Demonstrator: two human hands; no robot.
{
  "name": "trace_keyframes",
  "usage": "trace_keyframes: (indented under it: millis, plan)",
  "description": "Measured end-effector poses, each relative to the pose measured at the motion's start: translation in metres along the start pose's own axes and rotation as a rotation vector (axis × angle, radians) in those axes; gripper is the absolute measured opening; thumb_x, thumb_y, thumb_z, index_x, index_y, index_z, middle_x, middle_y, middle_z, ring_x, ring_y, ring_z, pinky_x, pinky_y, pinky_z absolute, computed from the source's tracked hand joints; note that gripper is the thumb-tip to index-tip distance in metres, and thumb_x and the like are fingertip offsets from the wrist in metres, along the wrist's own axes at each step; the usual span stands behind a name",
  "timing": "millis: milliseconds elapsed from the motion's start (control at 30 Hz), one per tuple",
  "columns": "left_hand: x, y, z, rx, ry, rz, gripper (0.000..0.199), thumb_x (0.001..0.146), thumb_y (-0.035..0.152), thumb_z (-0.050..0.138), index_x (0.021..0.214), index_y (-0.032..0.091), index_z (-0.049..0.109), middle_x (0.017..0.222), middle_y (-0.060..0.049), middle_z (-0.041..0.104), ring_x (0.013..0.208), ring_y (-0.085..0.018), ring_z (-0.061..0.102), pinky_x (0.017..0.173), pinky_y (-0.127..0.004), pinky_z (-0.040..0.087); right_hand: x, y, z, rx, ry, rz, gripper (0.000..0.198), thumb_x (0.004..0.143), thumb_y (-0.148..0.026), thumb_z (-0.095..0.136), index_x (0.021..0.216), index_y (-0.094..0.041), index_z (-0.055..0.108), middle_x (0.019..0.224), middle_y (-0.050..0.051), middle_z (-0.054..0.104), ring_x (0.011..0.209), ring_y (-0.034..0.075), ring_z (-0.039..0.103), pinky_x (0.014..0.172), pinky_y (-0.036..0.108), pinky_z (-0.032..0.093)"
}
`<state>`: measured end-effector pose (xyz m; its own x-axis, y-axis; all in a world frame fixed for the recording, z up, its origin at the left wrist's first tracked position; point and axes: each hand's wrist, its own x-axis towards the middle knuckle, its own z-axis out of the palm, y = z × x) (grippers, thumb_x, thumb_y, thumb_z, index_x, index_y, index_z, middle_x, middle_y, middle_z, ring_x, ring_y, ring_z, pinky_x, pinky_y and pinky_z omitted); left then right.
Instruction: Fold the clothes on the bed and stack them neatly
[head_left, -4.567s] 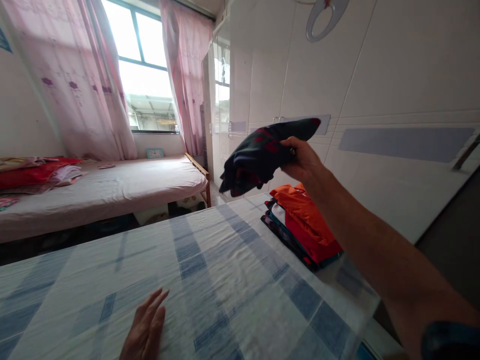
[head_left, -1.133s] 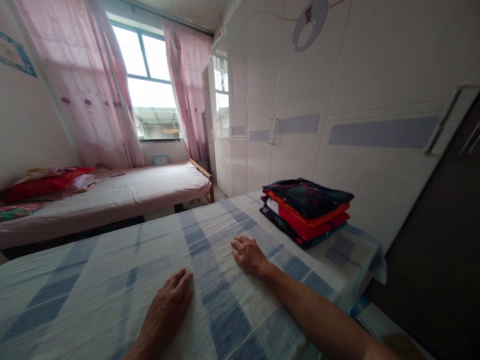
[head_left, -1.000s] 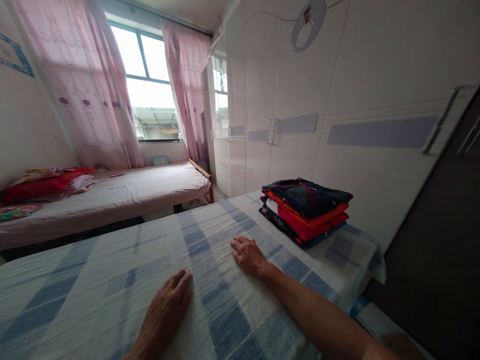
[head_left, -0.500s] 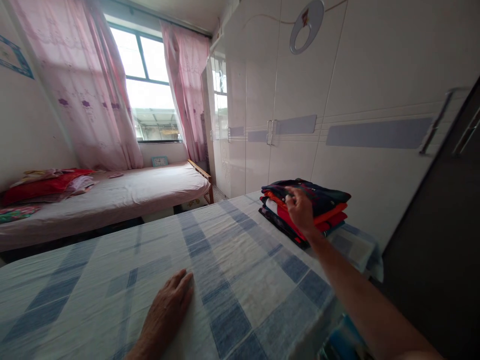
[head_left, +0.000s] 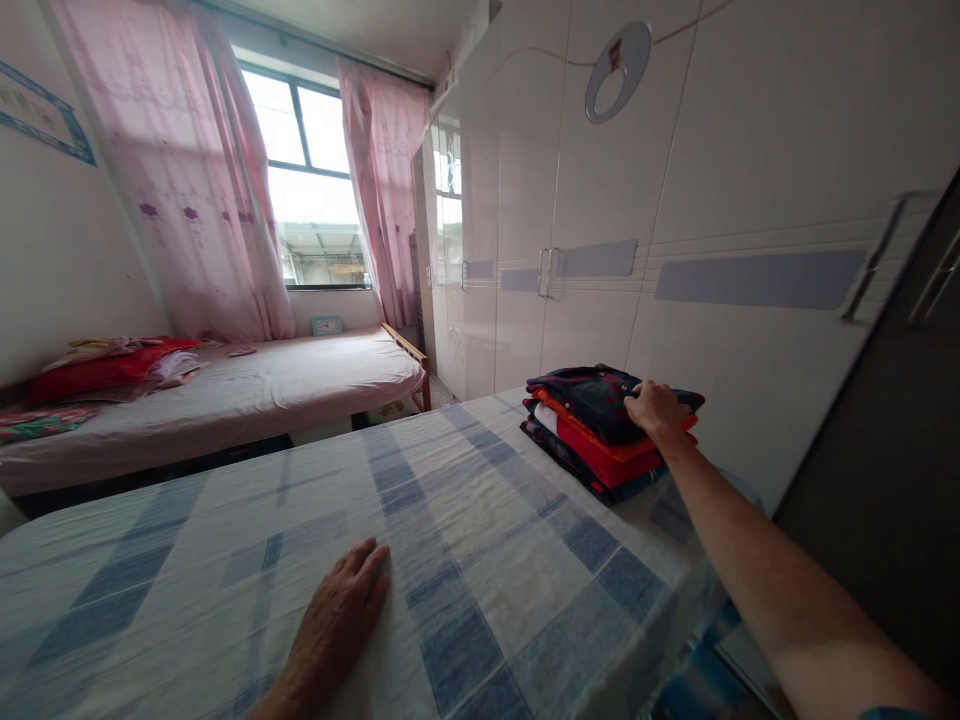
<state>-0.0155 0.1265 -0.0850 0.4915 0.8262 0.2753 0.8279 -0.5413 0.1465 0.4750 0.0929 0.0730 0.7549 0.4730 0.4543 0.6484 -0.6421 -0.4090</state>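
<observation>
Fingers of the right hand point(head_left: 654, 407) curled onto the dark top garment point(head_left: 600, 390) of the finished folded stack point(head_left: 604, 440); left hand point(head_left: 341, 615) lay flat, fingers released, on the checked bedsheet point(head_left: 480, 520), nothing unfolded left there.

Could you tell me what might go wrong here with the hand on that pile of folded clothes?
1. The pile of folded clothes sits near the corner of the checked bedcover; a push from the right hand resting on top could perhaps slide it off the edge.
2. The layers look unevenly stacked, so pressing on one side might tip the dark top garment.
3. The left hand lies flat on the loose cover, and dragging it could shift the pile.
</observation>
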Motion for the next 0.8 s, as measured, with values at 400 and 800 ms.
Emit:
trace_keyframes:
  millis: [400,800]
  plan:
    - [-0.002,0.008,-0.012,-0.329,0.394,-0.009,0.038,0.092,0.033,0.037,0.125,0.02,0.05,0.128,-0.01,0.054,0.114,-0.021,0.056,0.093,-0.038,0.049,-0.125,-0.158,-0.019,0.825,-0.43,-0.785,0.011,0.082,-0.03,0.048,0.083,-0.02,0.05,0.069,-0.004,0.051,0.062,0.011,0.045,0.062,0.023,0.036]
    - [-0.006,0.025,-0.013,-0.736,0.374,-0.039,0.028,0.08,0.032,0.057,0.105,0.02,0.052,0.104,-0.006,0.056,0.09,-0.018,0.061,0.077,-0.032,0.055,-0.278,-0.173,0.031,0.838,-0.997,-1.038,0.007,0.08,-0.016,0.052,0.08,-0.017,0.058,0.073,-0.002,0.055,0.067,0.01,0.049,0.063,0.021,0.037]
